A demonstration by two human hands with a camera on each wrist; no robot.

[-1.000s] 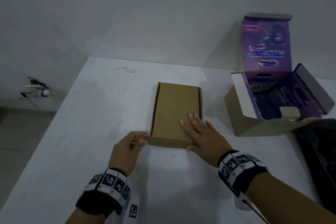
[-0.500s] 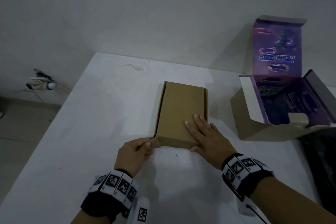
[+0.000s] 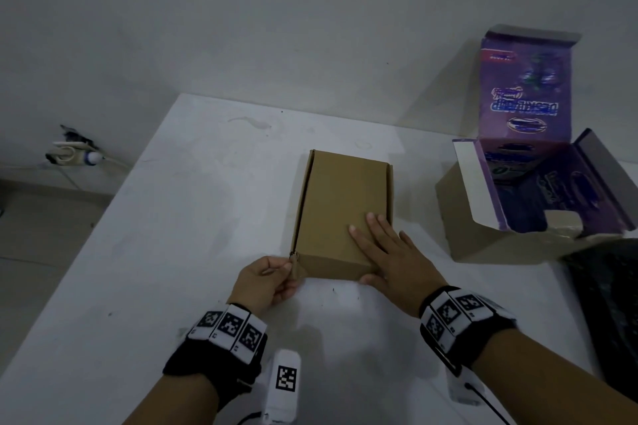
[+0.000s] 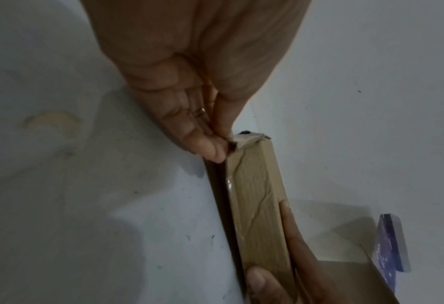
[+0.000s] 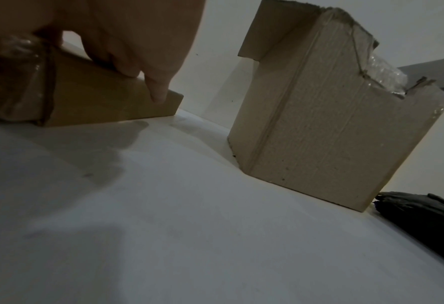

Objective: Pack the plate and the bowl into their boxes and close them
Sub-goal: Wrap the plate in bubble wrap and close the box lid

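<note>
Pinching what looks like a loose tape end at the near-left corner of the closed brown box (image 3: 341, 214) on the worktop (image 3: 193, 252), my left hand (image 3: 266, 281) should pull slowly while my flat right hand (image 3: 390, 252) presses the lid steady.

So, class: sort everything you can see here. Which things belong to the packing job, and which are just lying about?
Part of the job:
brown box
purple box, flaps open
left hand, pinching the brown box's corner
right hand, flat on its lid

Lying about:
black item
wall socket
table
</note>
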